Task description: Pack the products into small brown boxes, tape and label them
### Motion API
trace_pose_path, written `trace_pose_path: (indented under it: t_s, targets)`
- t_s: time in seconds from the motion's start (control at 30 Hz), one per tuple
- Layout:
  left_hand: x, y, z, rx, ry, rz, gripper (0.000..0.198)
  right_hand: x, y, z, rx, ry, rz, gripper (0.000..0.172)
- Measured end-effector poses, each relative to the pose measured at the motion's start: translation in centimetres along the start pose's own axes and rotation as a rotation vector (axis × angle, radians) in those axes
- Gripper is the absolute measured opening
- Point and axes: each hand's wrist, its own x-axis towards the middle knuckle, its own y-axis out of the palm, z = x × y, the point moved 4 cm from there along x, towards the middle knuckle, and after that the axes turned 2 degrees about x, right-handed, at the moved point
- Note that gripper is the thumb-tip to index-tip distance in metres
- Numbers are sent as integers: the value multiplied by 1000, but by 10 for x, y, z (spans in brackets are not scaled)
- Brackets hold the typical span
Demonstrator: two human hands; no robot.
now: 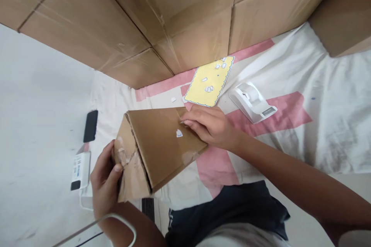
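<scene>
A brown cardboard box (165, 142) is tilted in front of me, with clear tape on its left end and near its lower right corner. My left hand (106, 181) grips that left end, thumb on the near side. On the box's upper face lies a small white paper scrap with a blue edge (179, 133). Just above and right of the scrap, my right hand (213, 125) has its thumb and forefinger pinched together against the cardboard. Something thin and pale shows at those fingertips, too small to name.
Stacked cardboard boxes (191, 27) form a wall behind. On the pink and white cloth (220, 166) are a yellow sheet (199, 90) with several white scraps and a white tape dispenser (252, 102). A black phone-like object (91, 126) and a white power strip (81, 170) lie left.
</scene>
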Motion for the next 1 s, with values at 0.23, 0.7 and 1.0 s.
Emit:
trace_pose_path:
  t_s: [0.23,0.7,1.0]
  targets:
    - [5,5,-22,-67,8,28,58,-2,-1,-5,157,85,-1,12]
    - [6,7,-26,-70,0,33,58,-3,1,-9,140,68,-5,14]
    - [8,8,-20,-133,64,-6,58,-4,2,-6,179,51,1,13]
